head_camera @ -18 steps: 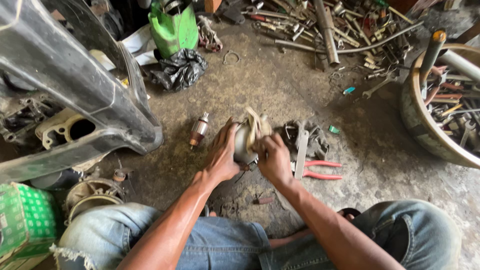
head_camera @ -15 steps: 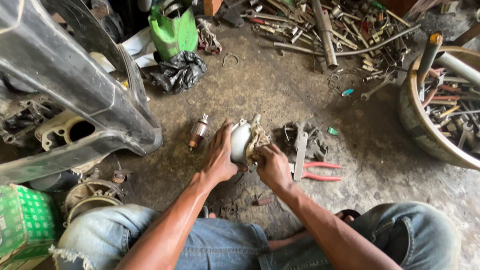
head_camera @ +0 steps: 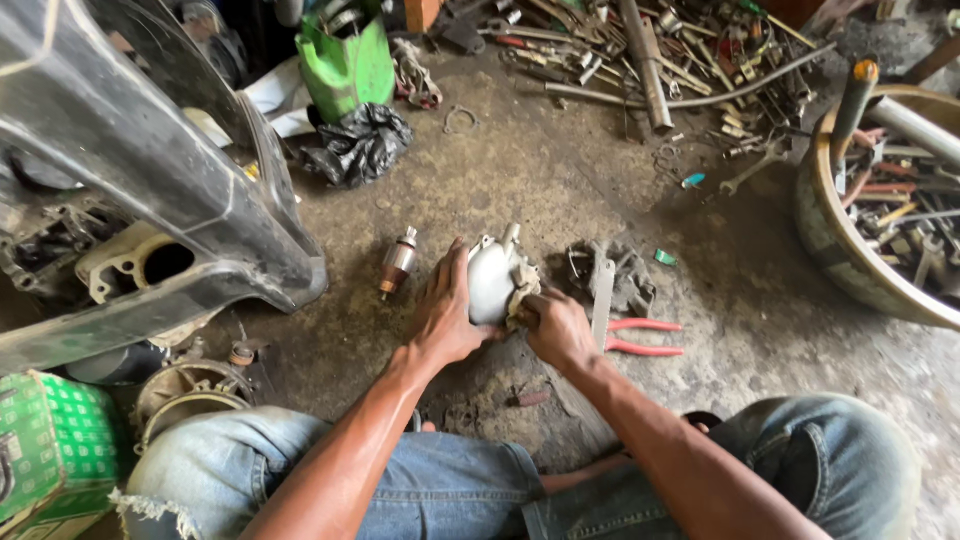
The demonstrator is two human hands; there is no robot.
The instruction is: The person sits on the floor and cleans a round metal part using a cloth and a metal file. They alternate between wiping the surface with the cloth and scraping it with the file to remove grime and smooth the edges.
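Down on the oily concrete floor, the person sits with knees apart and works on a rounded grey metal housing held low between the hands. The left hand cups its left side, fingers spread flat against the shell. The right hand is closed around a dirty rag and presses it to the housing's right edge; this looks like a wiping step, with the part turned bit by bit as each face comes clean. A fresh face would call for the left hand to roll the shell while the rag keeps contact. Whether the housing rests on the floor or hangs just above it, I cannot quite tell.

Room is tight. A small copper-wound rotor lies just left, red-handled pliers and a flat wrench just right, a dark plastic body panel looms at the left, and a basin of tools sits well off to the right.
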